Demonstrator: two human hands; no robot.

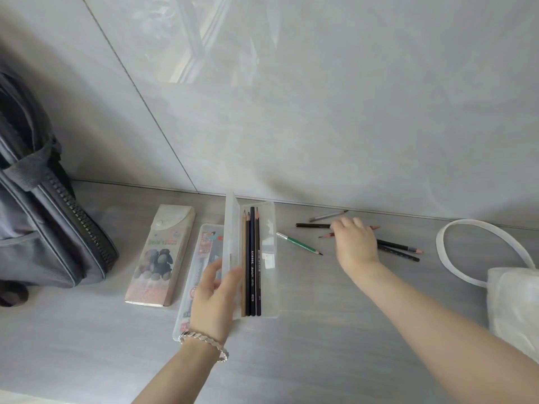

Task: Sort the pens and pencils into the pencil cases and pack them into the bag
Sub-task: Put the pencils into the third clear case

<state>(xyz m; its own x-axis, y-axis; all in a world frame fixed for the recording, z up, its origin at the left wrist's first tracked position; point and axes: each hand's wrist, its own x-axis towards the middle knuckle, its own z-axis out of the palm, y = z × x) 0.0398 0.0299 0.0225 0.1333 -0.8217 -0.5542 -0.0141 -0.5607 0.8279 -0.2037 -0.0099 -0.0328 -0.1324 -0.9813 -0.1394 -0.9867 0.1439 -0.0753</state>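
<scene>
- Nearest you, your left hand [214, 298] holds up the hinged lid [232, 246] of the open clear pencil case [268, 258], thumb and fingers loosely curled round the lid's edge; the thin plastic will likely flex, so a light pinch should do.
- Inside that case lie four pencils [251, 263] side by side, points toward the worktop's far edge. They look light, stiff and smooth; grip mid-shaft rather than at the brittle points.
- Just left, partly under the lid, sits a second clear case [201, 258] with pens inside, and beside it a closed printed case [163, 255].
- Farther right, your right hand [354, 243] reaches over the loose pencils, fingers curled down onto a red pencil [328, 235]; whether it is pinched yet cannot be told.
- Around it lie a green pencil [299, 244], a black pen [312, 225], two dark pencils [398, 249] and, nearest the wall, a grey pencil [328, 215].
- The dark bag [43, 223] stands at the worktop's left edge, well apart from the cases.
</scene>
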